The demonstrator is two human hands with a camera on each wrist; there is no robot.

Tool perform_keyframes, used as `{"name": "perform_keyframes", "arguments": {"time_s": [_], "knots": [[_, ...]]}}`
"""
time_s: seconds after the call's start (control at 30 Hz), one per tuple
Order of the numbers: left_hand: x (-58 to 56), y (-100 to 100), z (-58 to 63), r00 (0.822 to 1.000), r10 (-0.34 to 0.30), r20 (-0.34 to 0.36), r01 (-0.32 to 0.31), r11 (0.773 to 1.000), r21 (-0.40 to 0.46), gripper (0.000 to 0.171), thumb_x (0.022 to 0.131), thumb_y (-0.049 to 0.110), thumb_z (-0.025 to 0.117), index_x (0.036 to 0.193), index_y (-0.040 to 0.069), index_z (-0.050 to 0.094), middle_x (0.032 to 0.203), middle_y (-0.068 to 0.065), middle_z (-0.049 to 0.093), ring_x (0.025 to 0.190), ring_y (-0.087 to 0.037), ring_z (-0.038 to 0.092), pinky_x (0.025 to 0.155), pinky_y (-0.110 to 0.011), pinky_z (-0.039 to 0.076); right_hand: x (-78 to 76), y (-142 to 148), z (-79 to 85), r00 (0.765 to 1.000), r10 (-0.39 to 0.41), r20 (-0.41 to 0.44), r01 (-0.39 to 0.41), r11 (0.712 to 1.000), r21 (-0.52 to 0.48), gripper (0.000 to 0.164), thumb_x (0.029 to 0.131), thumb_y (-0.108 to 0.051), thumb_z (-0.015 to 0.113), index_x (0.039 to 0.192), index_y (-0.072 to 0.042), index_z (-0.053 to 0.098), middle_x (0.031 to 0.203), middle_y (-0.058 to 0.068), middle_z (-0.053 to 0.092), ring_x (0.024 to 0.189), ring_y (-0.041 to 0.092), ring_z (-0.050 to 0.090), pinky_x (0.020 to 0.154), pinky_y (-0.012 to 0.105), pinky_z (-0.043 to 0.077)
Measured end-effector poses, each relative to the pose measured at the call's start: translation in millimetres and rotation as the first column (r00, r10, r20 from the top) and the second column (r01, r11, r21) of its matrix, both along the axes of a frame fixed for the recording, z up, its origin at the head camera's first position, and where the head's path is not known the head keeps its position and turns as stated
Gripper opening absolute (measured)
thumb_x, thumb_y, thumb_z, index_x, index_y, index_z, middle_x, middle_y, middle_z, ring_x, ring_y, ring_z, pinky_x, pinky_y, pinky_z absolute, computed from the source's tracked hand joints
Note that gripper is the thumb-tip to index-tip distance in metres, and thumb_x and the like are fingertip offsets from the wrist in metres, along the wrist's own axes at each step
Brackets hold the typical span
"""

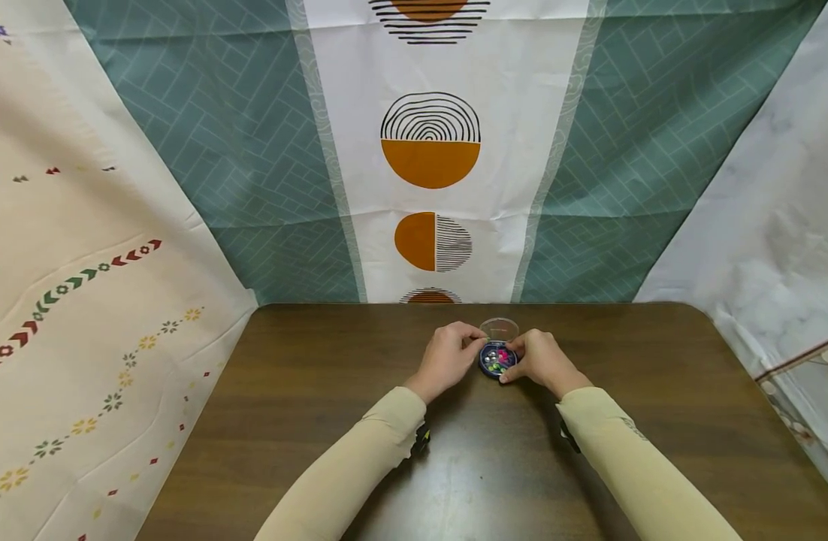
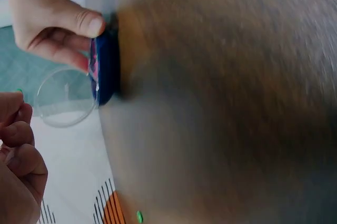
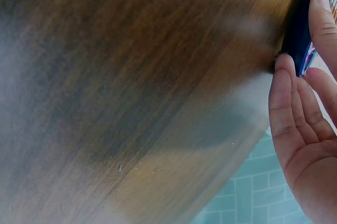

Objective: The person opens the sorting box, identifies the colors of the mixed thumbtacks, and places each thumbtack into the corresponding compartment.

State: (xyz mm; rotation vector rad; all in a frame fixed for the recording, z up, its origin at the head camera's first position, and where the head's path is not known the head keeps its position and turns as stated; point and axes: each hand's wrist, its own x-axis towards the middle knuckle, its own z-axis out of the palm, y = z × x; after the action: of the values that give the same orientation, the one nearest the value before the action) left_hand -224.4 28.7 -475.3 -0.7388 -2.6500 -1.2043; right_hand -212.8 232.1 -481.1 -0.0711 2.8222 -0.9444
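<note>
A small round dark blue case [image 2: 109, 69] lies on the table, its clear round lid [image 1: 500, 328] swung up at the back. Small pink, green and silvery pieces [image 1: 498, 358] fill its compartments. My right hand [image 1: 542, 362] grips the case at its right side, thumb toward the front and fingers behind. Just left of the case is my left hand [image 1: 446, 361], with curled fingers and a tiny green piece [image 2: 20, 91] pinched at the fingertips. What kind of pieces these are is too small to tell.
A single green piece [image 2: 139, 216] lies on the brown wooden table [image 1: 306, 421], near its back edge. Behind the table hangs a patterned cloth [image 1: 279, 150], with more cloth at the left [image 1: 83, 225] and right [image 1: 786, 203].
</note>
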Motion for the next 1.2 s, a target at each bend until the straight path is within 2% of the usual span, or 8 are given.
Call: {"name": "perform_keyframes", "arguments": {"time_s": [0.17,0.37,0.63,0.93,1.2], "knots": [[3.1,7.9,-4.4,1.0,-0.019,0.018,0.02,0.998,-0.06,0.017,0.091,0.03,0.061,0.097,0.02,0.073,0.094,0.01,0.065,0.073,-0.003,0.053,0.064,-0.019,0.044,0.2,-1.9,1.2,1.0,-0.003,0.004,0.003,1.0,-0.004,0.071,0.051,-0.032,0.091,0.111,-0.003,0.068,0.101,0.01,0.071,0.091,0.02,0.064,0.084,0.04,0.051],[4.7,13.0,-12.2,0.999,-0.016,0.039,0.022,0.988,-0.151,0.015,0.091,0.03,0.06,0.094,0.023,0.073,0.092,0.011,0.065,0.078,-0.001,0.056,0.065,-0.02,0.045,0.8,-2.2,3.8,1.0,0.0,0.01,0.0,1.0,-0.005,0.07,0.054,-0.031,0.09,0.113,-0.002,0.067,0.102,0.011,0.071,0.095,0.022,0.064,0.085,0.04,0.051],[5.1,17.7,-18.1,0.998,-0.029,0.054,0.04,0.975,-0.219,0.014,0.09,0.03,0.062,0.095,0.024,0.074,0.094,0.011,0.066,0.08,0.0,0.057,0.064,-0.022,0.046,-0.2,-1.5,1.8,1.0,0.005,0.001,-0.005,1.0,0.007,0.069,0.053,-0.032,0.09,0.112,-0.003,0.068,0.097,0.009,0.072,0.092,0.021,0.064,0.081,0.039,0.052],[6.0,20.4,-21.1,0.997,-0.042,0.072,0.058,0.972,-0.228,0.014,0.09,0.028,0.062,0.096,0.023,0.074,0.095,0.012,0.067,0.074,0.001,0.055,0.059,-0.019,0.043,-0.4,-1.3,0.1,1.0,0.02,-0.019,-0.02,1.0,0.006,0.069,0.052,-0.032,0.091,0.111,-0.002,0.068,0.093,0.008,0.072,0.087,0.019,0.064,0.078,0.037,0.052],[6.2,21.6,-23.8,0.998,-0.047,0.05,0.057,0.971,-0.231,0.014,0.089,0.029,0.063,0.095,0.023,0.074,0.094,0.01,0.066,0.079,0.0,0.058,0.063,-0.021,0.047,-1.0,0.0,0.8,1.0,0.014,-0.021,-0.014,1.0,0.023,0.068,0.052,-0.033,0.091,0.11,-0.003,0.069,0.091,0.006,0.072,0.084,0.017,0.063,0.078,0.037,0.052]]}}
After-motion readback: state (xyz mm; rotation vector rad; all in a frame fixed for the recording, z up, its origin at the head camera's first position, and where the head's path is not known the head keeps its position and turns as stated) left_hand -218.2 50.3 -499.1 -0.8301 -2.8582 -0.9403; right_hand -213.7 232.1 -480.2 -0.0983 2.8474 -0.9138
